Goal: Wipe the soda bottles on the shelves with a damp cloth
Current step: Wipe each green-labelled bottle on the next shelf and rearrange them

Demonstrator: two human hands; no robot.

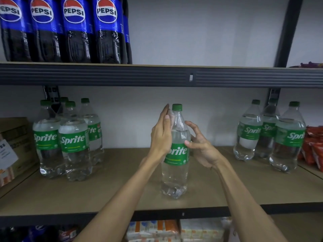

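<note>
Clear Sprite bottle [174,175], green cap [177,107], green label [179,155], upright on wooden shelf [104,194]

Back wall [209,32]: plain, pale grey-white, evenly lit, no windows seen. Shelving unit against it: dark metal upright [288,32] at right, slotted bracket [51,95] at upper left of the middle bay. Upper shelf rail [104,75] is dark and ribbed, with a small pale tag [191,77] on it. Middle shelf board [244,186] is tan, matte, with a dark front edge. Cardboard box [15,133] stands at far left, red packets [312,145] at far right. Dim lower bay holds orange-and-white cartons [174,229].
</note>
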